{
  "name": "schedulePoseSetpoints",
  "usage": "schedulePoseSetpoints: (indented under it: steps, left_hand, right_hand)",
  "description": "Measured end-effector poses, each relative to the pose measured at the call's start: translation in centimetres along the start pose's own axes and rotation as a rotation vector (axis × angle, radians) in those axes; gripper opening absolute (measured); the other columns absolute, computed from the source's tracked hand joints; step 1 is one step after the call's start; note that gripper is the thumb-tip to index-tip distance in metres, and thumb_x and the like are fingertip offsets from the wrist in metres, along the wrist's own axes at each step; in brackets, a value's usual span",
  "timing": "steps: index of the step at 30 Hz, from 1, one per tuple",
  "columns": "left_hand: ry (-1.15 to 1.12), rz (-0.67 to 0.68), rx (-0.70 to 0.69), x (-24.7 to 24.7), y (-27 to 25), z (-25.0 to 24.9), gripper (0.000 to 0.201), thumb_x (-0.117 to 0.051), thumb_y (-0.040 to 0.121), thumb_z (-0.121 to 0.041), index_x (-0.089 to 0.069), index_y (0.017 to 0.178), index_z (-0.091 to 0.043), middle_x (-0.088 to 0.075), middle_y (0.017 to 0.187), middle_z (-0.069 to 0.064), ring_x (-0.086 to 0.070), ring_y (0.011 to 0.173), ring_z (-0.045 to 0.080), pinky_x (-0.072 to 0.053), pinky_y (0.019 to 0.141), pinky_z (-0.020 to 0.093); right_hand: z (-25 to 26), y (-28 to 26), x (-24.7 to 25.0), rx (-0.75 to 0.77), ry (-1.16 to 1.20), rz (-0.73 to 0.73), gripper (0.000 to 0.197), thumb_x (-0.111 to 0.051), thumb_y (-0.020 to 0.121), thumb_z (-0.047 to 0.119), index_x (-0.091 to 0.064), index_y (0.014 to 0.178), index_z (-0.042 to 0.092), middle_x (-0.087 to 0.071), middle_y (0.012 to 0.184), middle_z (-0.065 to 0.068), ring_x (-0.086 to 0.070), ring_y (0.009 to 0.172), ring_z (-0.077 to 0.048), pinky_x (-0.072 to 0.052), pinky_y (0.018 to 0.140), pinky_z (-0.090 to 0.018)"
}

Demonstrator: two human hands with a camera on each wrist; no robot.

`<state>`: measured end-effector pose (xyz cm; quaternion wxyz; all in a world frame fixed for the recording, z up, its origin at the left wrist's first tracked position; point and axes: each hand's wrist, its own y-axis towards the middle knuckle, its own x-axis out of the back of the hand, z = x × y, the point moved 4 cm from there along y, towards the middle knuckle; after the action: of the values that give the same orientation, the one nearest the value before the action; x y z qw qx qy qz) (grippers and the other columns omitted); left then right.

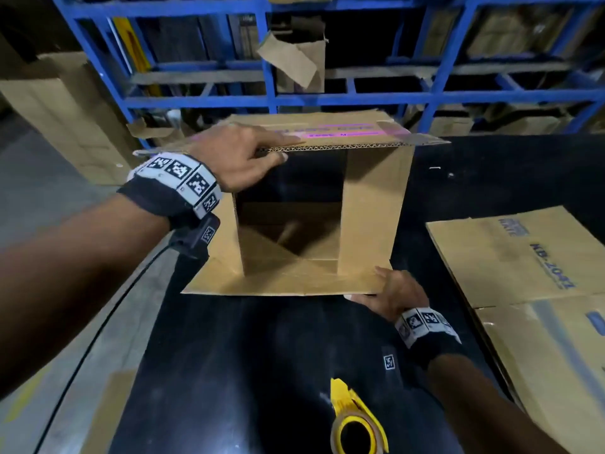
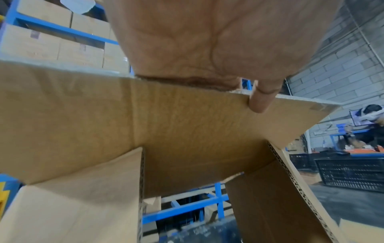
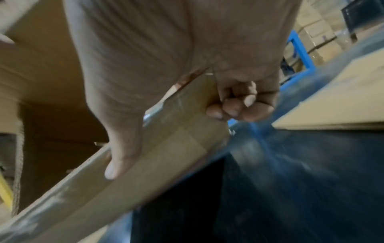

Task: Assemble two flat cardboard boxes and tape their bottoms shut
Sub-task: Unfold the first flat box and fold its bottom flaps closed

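Head view — box: an opened cardboard box [image 1: 314,204] lies on its side on the black table [image 1: 262,339], its open end facing the person, its long axis running left to right, flaps spread.
Head view — left hand: the left hand [image 1: 242,158] holds the upper flap's near edge at its left end, fingers laid flat on top and thumb tucked beneath the edge.
Head view — right hand: the right hand [image 1: 393,293] holds the lower flap [image 1: 281,283] at its near right corner, where that flap lies on the table.
Head view — other supplies: a second flat box [image 1: 510,257] lies to the right, well apart; a yellow tape dispenser [image 1: 357,424] sits near the table's front edge, nearer the right hand than the left.
Left wrist view — grasp: the palm lies over the flap's edge and one fingertip [image 2: 259,103] curls over it onto the inner face — a pinch on the cardboard.
Left wrist view — interior: the box's far end is open, with blue racking [image 2: 187,208] visible through it.
Right wrist view — grasp: the thumb [image 3: 122,157] presses along the flap's face while the fingers [image 3: 239,105] curl under its edge; the picture is blurred.
Judgement — deciding relation: the two hands hold opposite long flaps, upper left and lower right, so squaring the box likely turns on moving these edges against each other.
Judgement — progress: no tape appears on this box; its bottom seems not yet closed.
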<state>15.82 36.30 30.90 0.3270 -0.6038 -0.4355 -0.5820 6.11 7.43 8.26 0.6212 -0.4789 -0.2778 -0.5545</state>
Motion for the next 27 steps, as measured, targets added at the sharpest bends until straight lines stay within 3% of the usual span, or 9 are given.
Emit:
schedulePoseSetpoints:
  steps: [3,6,8,10,12,14,18,23,27]
  left_hand:
    - [0.04,-0.018,0.08,4.2,2.9,0.4,0.041,-0.042,0.106,-0.048,-0.055,0.144,-0.041,-0.068,0.087,0.006,-0.057,0.074,0.022,-0.044,0.07,0.038]
    - [0.044,-0.004,0.088,7.9,4.1,0.2,0.048,-0.044,0.105,-0.053,-0.048,0.15,-0.035,-0.063,0.135,0.015,-0.057,0.12,0.036,-0.045,0.099,0.043]
    - [0.029,-0.034,0.028,9.9,3.0,-0.5,0.056,-0.048,0.101,-0.059,-0.042,0.152,-0.038,-0.052,0.146,0.01,-0.049,0.134,0.034,-0.039,0.108,0.045]
    - [-0.019,-0.073,-0.048,10.7,0.4,-1.3,0.058,-0.05,0.098,-0.065,-0.044,0.15,-0.041,-0.047,0.146,0.004,-0.049,0.133,0.029,-0.04,0.11,0.045]
    - [-0.065,-0.035,-0.092,9.9,-3.1,-1.3,0.062,-0.046,0.093,-0.074,-0.05,0.146,-0.042,-0.054,0.141,-0.001,-0.055,0.126,0.022,-0.044,0.105,0.042]
    - [-0.107,0.035,-0.071,8.1,-6.9,0.3,0.072,-0.04,0.085,-0.084,-0.057,0.141,-0.042,-0.063,0.133,-0.006,-0.058,0.118,0.013,-0.045,0.096,0.035]
    - [-0.373,-0.076,0.223,4.3,-13.4,7.4,0.083,-0.051,0.07,-0.093,-0.061,0.136,-0.044,-0.07,0.123,-0.014,-0.063,0.115,0.007,-0.048,0.098,0.031]
    - [-0.505,-0.488,0.368,1.4,-13.5,11.8,0.074,-0.074,0.071,-0.078,-0.059,0.134,-0.042,-0.06,0.127,-0.01,-0.061,0.12,0.01,-0.049,0.109,0.042]
    - [-0.754,-0.439,0.678,-1.8,-10.7,14.9,0.113,-0.074,0.062,-0.085,-0.038,0.153,-0.028,-0.05,0.151,0.008,-0.053,0.133,0.024,-0.042,0.114,0.044]
  right_hand:
    - [1.9,-1.4,5.4,0.031,-0.089,0.046,0.125,-0.046,0.037,0.105,-0.063,0.133,0.027,-0.064,0.132,-0.002,-0.061,0.121,-0.027,-0.05,0.097,-0.038]
    - [2.9,-2.7,10.4,0.062,-0.118,0.044,0.12,-0.044,0.034,0.11,-0.071,0.122,0.033,-0.068,0.125,0.01,-0.063,0.116,-0.019,-0.052,0.097,-0.037]
    - [3.8,-3.1,13.0,0.084,-0.136,0.072,0.111,-0.042,0.033,0.111,-0.079,0.101,0.031,-0.075,0.106,0.011,-0.068,0.096,-0.014,-0.056,0.088,-0.035]
    - [5.3,-3.6,15.1,0.083,-0.152,0.112,0.096,-0.046,0.038,0.108,-0.078,0.075,0.026,-0.073,0.083,0.006,-0.066,0.077,-0.013,-0.055,0.077,-0.031]
    - [7.2,-4.3,17.0,0.08,-0.132,0.118,0.074,-0.055,0.047,0.101,-0.056,0.05,0.028,-0.056,0.061,0.006,-0.056,0.062,-0.014,-0.046,0.063,-0.031]
    - [9.3,-4.7,18.6,0.095,-0.091,0.114,0.066,-0.062,0.057,0.091,-0.034,0.05,0.032,-0.04,0.055,0.007,-0.046,0.056,-0.015,-0.036,0.056,-0.029]
    - [10.3,-2.6,20.4,0.034,0.01,0.059,0.075,-0.071,0.048,0.09,-0.053,0.057,0.017,-0.06,0.053,-0.002,-0.055,0.053,-0.022,-0.045,0.057,-0.029]
    - [9.9,0.0,20.6,-0.001,0.186,0.005,0.083,-0.081,0.044,0.081,-0.065,0.066,0.003,-0.068,0.057,-0.014,-0.059,0.049,-0.027,-0.052,0.055,-0.034]
    - [7.8,1.3,20.5,-0.058,0.466,-0.127,0.084,-0.082,0.04,0.083,-0.059,0.064,0.006,-0.06,0.057,-0.016,-0.055,0.051,-0.026,-0.048,0.057,-0.036]
